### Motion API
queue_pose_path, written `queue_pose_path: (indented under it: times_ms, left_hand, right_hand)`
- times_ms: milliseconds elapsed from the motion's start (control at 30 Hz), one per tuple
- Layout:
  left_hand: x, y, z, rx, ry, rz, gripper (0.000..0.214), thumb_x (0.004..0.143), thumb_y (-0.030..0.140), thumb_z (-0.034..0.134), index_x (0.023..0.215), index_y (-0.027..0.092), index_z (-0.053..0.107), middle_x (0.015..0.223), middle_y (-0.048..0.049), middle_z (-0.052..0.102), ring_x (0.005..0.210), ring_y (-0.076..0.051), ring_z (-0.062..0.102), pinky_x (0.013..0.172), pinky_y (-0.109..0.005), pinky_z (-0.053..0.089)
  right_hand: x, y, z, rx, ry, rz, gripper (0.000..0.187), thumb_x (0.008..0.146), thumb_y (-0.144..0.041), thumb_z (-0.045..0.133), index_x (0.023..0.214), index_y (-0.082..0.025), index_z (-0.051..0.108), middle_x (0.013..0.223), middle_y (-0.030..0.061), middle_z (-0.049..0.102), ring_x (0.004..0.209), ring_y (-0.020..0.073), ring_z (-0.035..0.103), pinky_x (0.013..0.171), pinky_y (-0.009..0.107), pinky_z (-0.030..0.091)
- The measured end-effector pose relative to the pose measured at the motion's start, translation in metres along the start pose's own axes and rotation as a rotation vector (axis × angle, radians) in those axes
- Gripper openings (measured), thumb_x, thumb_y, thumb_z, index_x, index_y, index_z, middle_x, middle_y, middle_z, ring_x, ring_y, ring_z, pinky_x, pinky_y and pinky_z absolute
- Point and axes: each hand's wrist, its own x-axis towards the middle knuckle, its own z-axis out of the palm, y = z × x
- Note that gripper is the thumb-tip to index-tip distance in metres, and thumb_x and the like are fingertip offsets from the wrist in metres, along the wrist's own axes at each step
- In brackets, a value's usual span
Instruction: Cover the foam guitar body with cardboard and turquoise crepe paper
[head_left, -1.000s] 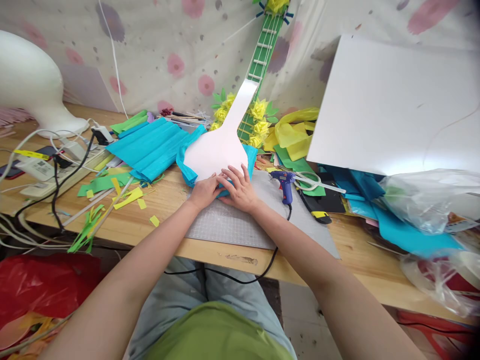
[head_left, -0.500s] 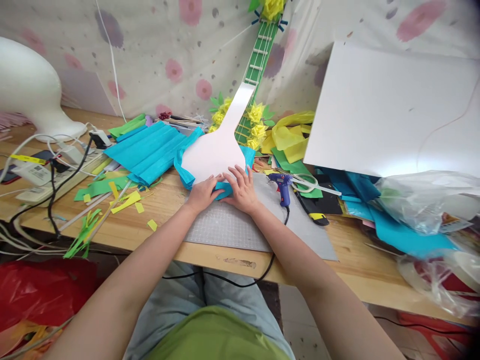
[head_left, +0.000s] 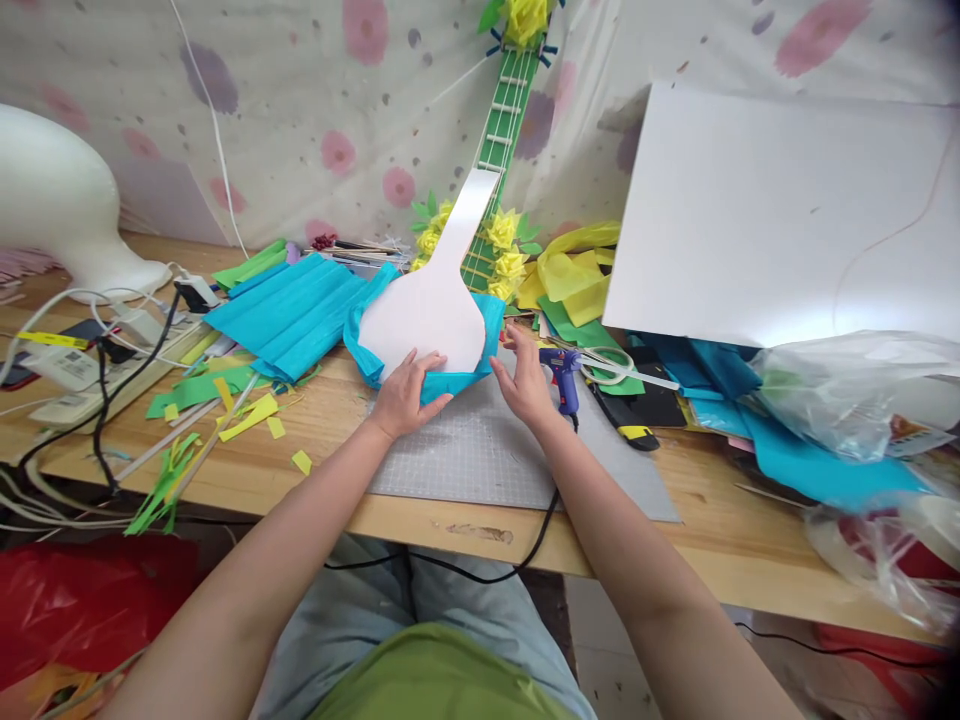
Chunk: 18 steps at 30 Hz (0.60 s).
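Observation:
A white lute-shaped board (head_left: 424,318) lies over blue crepe paper (head_left: 459,382), which folds up around its rounded body. My left hand (head_left: 409,393) rests on the board's near edge and the paper there, fingers stretched out, thumb pointing right. Just off the right side of the paper, my right hand (head_left: 525,378) is raised with its fingers apart and nothing in them. A blue glue gun (head_left: 564,375) lies immediately to the right of that hand. Under the board's near part is a grey cutting mat (head_left: 465,455).
Behind the board leans a green stringed instrument model (head_left: 508,125) with yellow paper flowers. A utility knife (head_left: 626,428) lies right of the glue gun. Folded blue paper (head_left: 289,310), paper scraps and a power strip (head_left: 124,372) occupy the left. A large white board (head_left: 765,215) stands at right.
My right hand has lifted off the board's near edge and moved right, toward the glue gun. My left hand stays on the board. The view has shifted slightly.

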Motion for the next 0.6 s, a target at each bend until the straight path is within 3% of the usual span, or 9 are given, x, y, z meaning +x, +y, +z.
queue_pose_path:
  times_ms: [67,167,267,333,467,600]
  left_hand:
    - [0.002,0.002,0.002,0.033,0.003,0.022,0.054,0.08,0.04,0.056,0.124,0.016,0.035,0.119,-0.0127,0.06,0.122,-0.024,0.049,0.109,-0.049,0.03]
    - [0.006,0.008,0.003,0.068,0.057,-0.027,0.056,0.078,0.041,0.059,0.123,0.017,0.036,0.118,-0.0124,0.059,0.119,-0.024,0.052,0.108,-0.048,0.03]
    - [0.016,0.017,0.003,0.103,0.16,-0.135,0.053,0.076,0.044,0.062,0.117,0.018,0.041,0.114,-0.0116,0.061,0.11,-0.023,0.057,0.106,-0.046,0.033]
    - [0.027,0.024,0.002,0.117,0.151,-0.197,0.047,0.074,0.048,0.063,0.108,0.019,0.047,0.108,-0.0093,0.063,0.104,-0.023,0.059,0.105,-0.045,0.034]
    - [0.052,0.037,0.0,0.16,-0.085,-0.326,0.034,0.074,0.049,0.064,0.091,0.021,0.054,0.095,-0.0049,0.065,0.091,-0.022,0.061,0.089,-0.038,0.043]
    - [0.067,0.047,-0.001,0.284,-0.336,-0.339,0.039,0.067,0.048,0.071,0.088,0.019,0.056,0.095,-0.0054,0.062,0.088,-0.022,0.058,0.072,-0.033,0.044]
  right_hand:
    - [-0.003,-0.001,-0.008,0.061,-0.072,0.054,0.045,0.089,-0.042,0.04,0.127,-0.017,0.043,0.114,0.0145,0.055,0.097,0.0216,0.057,0.086,0.039,0.047]
    - [-0.012,0.001,-0.025,0.047,-0.16,0.151,0.03,0.088,-0.041,0.042,0.097,-0.018,0.06,0.094,0.0098,0.061,0.079,0.0186,0.059,0.071,0.033,0.048]
    - [-0.025,0.013,-0.053,0.039,-0.264,0.225,0.032,0.085,-0.044,0.045,0.071,-0.019,0.059,0.074,0.0054,0.061,0.067,0.0162,0.056,0.062,0.029,0.044]
    - [-0.033,0.024,-0.073,0.072,-0.367,0.209,0.033,0.08,-0.048,0.052,0.065,-0.019,0.056,0.069,0.0032,0.059,0.062,0.0145,0.053,0.058,0.027,0.042]
    - [-0.045,0.046,-0.1,0.055,-0.315,0.287,0.035,0.078,-0.051,0.054,0.063,-0.019,0.053,0.067,0.0016,0.056,0.062,0.0136,0.05,0.059,0.026,0.039]
    - [-0.048,0.064,-0.101,-0.102,-0.204,0.523,0.039,0.074,-0.055,0.054,0.058,-0.02,0.047,0.057,-0.0006,0.05,0.055,0.0128,0.044,0.053,0.026,0.032]
